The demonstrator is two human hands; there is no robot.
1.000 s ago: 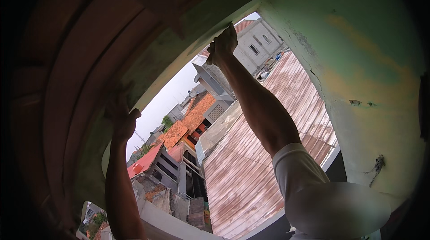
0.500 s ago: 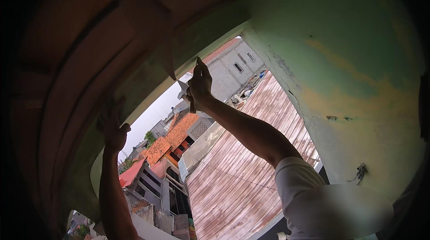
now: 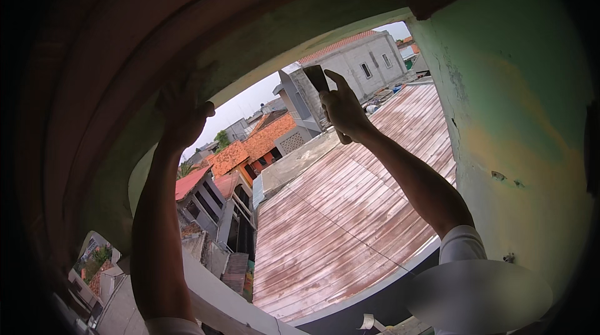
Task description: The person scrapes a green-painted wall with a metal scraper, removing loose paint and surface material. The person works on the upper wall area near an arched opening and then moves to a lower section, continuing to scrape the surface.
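Observation:
My right hand [image 3: 345, 111] is closed around the handle of a putty knife [image 3: 317, 78]. Its dark, wide blade points up and stands apart from the green painted beam [image 3: 269, 59] above. One finger is raised along the blade's side. My left hand [image 3: 186, 113] is up against the same beam farther left. The thumb sticks out, and its other fingers look spread flat on the surface, though deep shadow dims them.
A green wall [image 3: 500, 91] with worn, yellowish patches stands at the right. Dark brown ceiling boards [image 3: 94, 41] curve overhead at the left. Through the opening lie a rusty corrugated metal roof [image 3: 350, 222], orange tiled roofs [image 3: 250, 147] and a grey building [image 3: 356, 63].
The putty knife has moved right and away from the beam with my right hand, and its blade now points up. My view has shifted; my left hand stays at the beam.

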